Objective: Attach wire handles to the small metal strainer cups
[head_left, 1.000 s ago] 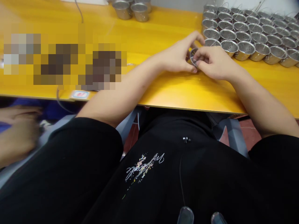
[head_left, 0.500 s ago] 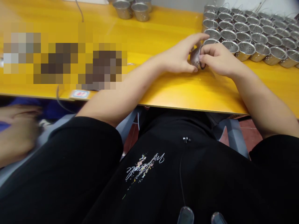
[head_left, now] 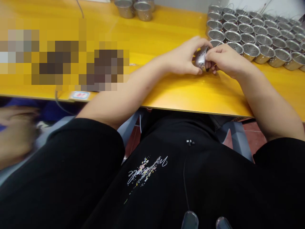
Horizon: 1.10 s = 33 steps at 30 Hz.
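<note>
A small perforated metal cup [head_left: 200,60] lies tilted on its side between my hands, just above the yellow table [head_left: 190,92]. My left hand [head_left: 184,56] curves around it, thumb below and fingers above, holding it from the left. At the cup's rim, my right hand [head_left: 225,60] has its thumb and fingertips closed on the edge or on something by it. Whether a wire handle is in those fingertips is too small to tell. A dark spot shows at the lower rim by the right fingers.
Rows of similar perforated metal cups [head_left: 265,52], some with thin wires, fill the right back. A few more cups [head_left: 143,11] stand at the back. At left are blurred-out dark items [head_left: 106,66], a label [head_left: 80,95], a cable [head_left: 56,95] and another person's arm [head_left: 16,136].
My right hand's fingers have shifted along the cup's rim, and its lower fingertips now show beneath. The cup has turned slightly, while my left hand stays around it.
</note>
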Available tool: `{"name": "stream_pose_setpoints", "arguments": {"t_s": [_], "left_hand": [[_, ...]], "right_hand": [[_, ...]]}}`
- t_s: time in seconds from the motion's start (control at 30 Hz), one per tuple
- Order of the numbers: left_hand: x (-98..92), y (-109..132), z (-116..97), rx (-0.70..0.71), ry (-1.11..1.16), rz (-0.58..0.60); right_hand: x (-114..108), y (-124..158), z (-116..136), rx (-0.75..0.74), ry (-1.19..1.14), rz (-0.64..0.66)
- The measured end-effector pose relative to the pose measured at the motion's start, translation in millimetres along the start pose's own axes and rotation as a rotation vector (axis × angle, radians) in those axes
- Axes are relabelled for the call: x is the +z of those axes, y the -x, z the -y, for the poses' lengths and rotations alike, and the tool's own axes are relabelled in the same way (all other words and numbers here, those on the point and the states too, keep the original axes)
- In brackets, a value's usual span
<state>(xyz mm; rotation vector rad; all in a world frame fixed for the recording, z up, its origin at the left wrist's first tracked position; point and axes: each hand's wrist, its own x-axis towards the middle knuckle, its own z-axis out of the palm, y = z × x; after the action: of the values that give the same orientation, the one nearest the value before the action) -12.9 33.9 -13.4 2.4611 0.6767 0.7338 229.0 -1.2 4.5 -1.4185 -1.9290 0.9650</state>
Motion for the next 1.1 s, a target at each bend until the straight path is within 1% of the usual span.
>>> {"name": "stream_pose_setpoints", "arguments": {"t_s": [0.1, 0.2, 0.37, 0.47, 0.57, 0.73, 0.8, 0.9, 1.0, 1.1], "left_hand": [[-0.1, 0.3, -1.9, -0.006, 0.019, 0.001], [0.1, 0.8, -3.9, 0.020, 0.045, 0.007], [0.4, 1.0, -9.3, 0.033, 0.024, 0.011], [1.4, 1.1, -12.2, 0.009, 0.091, 0.012], [4.2, 0.0, -9.2, 0.000, 0.164, 0.025], [7.8, -2.2, 2.1, 0.091, 0.131, 0.081], [6.9, -1.7, 3.7, 0.104, 0.139, 0.071], [4.8, -0.3, 2.3, 0.074, 0.195, 0.016], [4.6, 0.1, 0.8, 0.009, 0.240, 0.009], [7.3, -1.6, 5.0, 0.004, 0.266, 0.003]], "right_hand": [[1.2, -0.7, 0.2, -0.023, -0.024, 0.012], [-0.4, -0.9, 2.7, -0.049, -0.010, 0.031], [-10.0, -8.0, 0.0, -0.021, -0.018, 0.089], [-15.8, -11.8, -5.4, -0.024, -0.028, 0.140], [-17.2, -13.0, -9.4, -0.029, -0.051, 0.153], [-15.3, -16.3, -12.9, -0.013, -0.085, 0.140], [-16.5, -16.7, -13.4, -0.024, -0.096, 0.146], [-20.5, -12.5, -10.0, -0.028, -0.139, 0.183], [-23.9, -3.2, -0.6, 0.029, -0.203, 0.209], [-24.6, 4.9, 10.1, 0.081, -0.226, 0.190]]}}
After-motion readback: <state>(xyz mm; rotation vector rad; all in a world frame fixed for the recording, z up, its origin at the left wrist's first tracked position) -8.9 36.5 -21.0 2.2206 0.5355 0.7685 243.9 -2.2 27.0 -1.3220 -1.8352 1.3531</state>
